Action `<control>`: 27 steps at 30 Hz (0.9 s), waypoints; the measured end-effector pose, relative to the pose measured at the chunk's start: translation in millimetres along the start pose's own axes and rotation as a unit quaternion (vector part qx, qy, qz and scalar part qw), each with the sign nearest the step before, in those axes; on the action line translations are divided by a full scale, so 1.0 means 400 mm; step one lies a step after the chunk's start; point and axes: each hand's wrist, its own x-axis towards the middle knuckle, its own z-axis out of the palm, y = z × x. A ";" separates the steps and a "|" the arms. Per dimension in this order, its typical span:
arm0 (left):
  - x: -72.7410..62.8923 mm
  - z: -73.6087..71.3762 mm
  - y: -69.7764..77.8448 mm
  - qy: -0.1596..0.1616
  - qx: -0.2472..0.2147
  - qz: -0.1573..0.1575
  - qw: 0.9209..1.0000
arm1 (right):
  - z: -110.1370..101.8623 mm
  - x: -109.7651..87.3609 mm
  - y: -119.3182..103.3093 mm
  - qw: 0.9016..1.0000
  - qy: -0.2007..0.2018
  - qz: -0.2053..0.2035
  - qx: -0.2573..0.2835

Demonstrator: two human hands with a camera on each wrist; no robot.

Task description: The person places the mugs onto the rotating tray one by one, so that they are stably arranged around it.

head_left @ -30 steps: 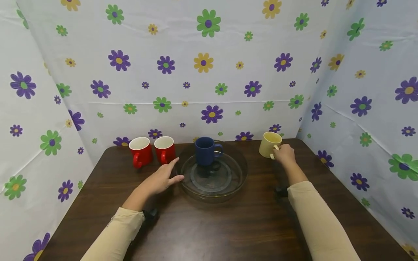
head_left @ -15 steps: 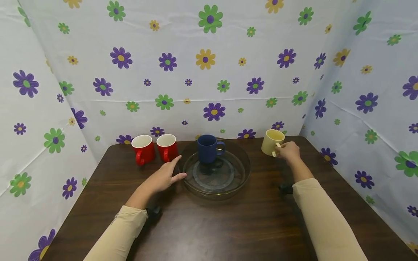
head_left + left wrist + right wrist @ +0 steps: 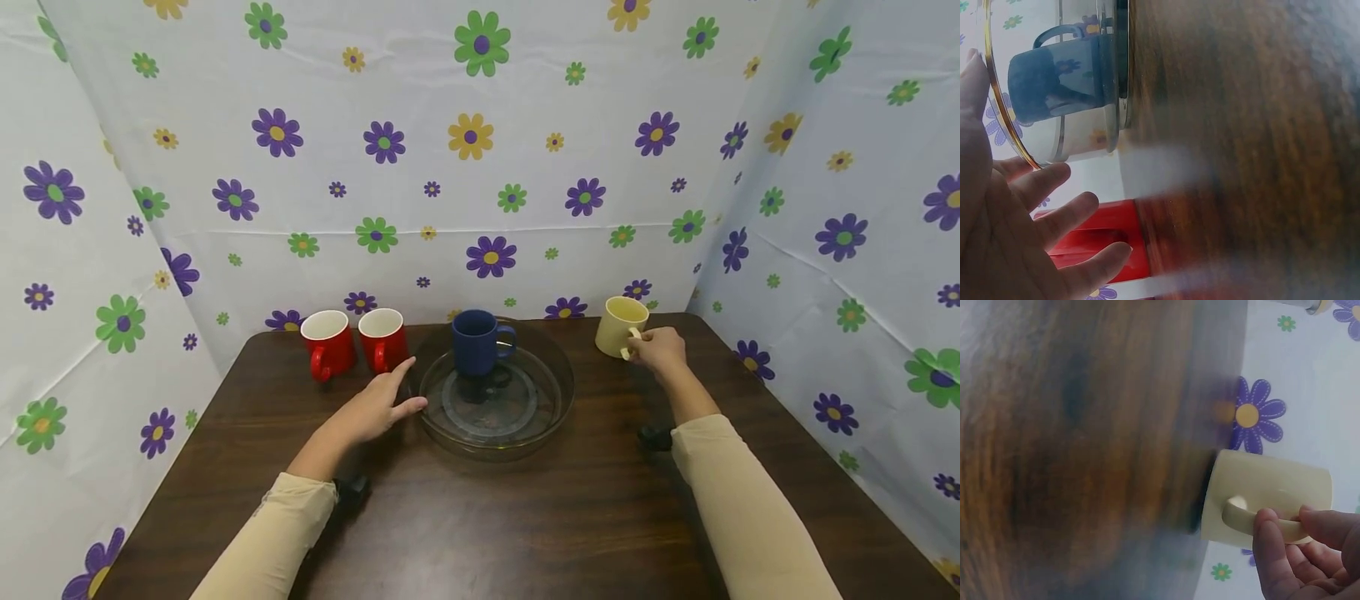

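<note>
A clear round glass bowl [image 3: 491, 446] stands mid-table with a blue mug [image 3: 475, 343] upright inside it. My left hand [image 3: 372, 408] touches the bowl's left side, thumb and fingers spread along its rim, as the left wrist view also shows. Two red mugs, a left one [image 3: 327, 343] and a right one [image 3: 383, 340], stand just beyond that hand, handles toward me. At the back right, a pale yellow mug [image 3: 1266, 487] is upright, and my right hand [image 3: 660, 352] pinches its handle between thumb and fingers. Whether its base touches the table is hard to tell.
The dark wooden table [image 3: 480, 533] ends at the back against a white sheet [image 3: 427, 75] printed with flowers. Similar flowered sheets rise at the left and right sides. Bare wood lies between the bowl and the yellow mug.
The head view has shifted a little since a second ago. Lately the yellow mug has moved very slightly left in my right hand's pinch; my left hand stays at the bowl.
</note>
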 end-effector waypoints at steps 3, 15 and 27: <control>0.000 0.000 0.000 -0.003 -0.003 -0.007 1.000 | -0.003 -0.005 -0.015 1.000 -0.002 -0.010 0.006; -0.002 0.001 -0.005 0.002 0.000 0.005 1.000 | -0.019 -0.055 -0.101 0.998 -0.013 -0.057 -0.031; -0.006 0.000 0.002 0.004 0.002 0.003 1.000 | -0.024 -0.130 -0.180 0.995 -0.032 -0.090 -0.023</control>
